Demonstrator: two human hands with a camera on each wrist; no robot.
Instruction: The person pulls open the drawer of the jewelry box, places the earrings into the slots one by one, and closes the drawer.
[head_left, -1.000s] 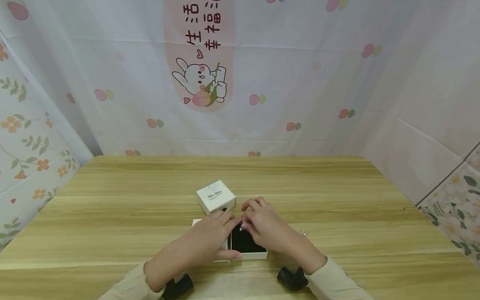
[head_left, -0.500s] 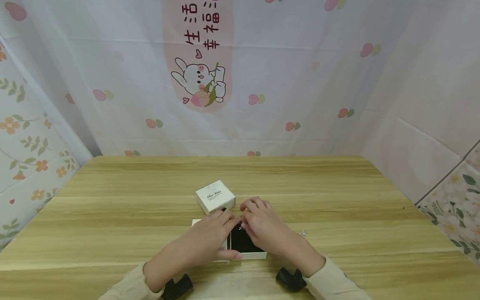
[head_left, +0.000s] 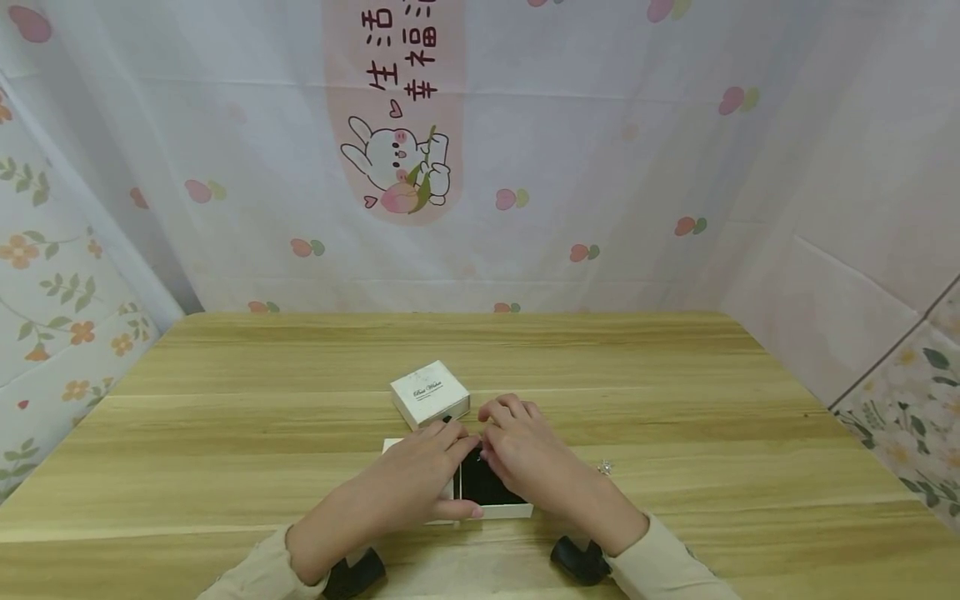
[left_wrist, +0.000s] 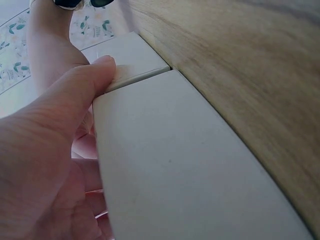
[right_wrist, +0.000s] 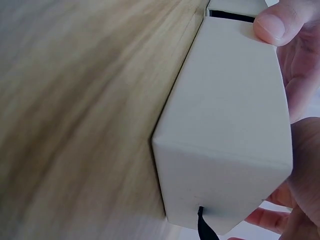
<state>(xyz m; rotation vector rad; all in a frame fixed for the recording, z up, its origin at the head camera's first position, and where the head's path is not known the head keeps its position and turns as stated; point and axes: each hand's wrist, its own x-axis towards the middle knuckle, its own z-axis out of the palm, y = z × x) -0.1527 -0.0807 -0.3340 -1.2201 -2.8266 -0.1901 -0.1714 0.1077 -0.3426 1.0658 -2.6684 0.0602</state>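
A white drawer-style box lies on the table, its drawer (head_left: pixel 504 511) pulled out to the right and lined with a black pad (head_left: pixel 491 485). My left hand (head_left: pixel 412 467) grips the box across the sleeve (left_wrist: pixel 195 165), thumb on the near side and fingers reaching to the far side. Over the pad's far part, my right hand (head_left: pixel 528 450) has curled fingers. Its fingertips pinch at a tiny silver piece of jewellery (head_left: pixel 479 457), mostly hidden by them. From the drawer's end, a black ribbon tab (right_wrist: pixel 202 225) sticks out in the right wrist view.
Behind the hands sits a second white box (head_left: pixel 430 393) with printed lettering. A small silver jewellery piece (head_left: pixel 605 468) lies on the wooden table (head_left: pixel 675 383), just right of my right wrist. Black wrist devices (head_left: pixel 581 560) hang below both wrists.
The fingertips of my right hand have shifted slightly over the tiny silver piece, which shows less now. My left hand and both boxes stay in place.
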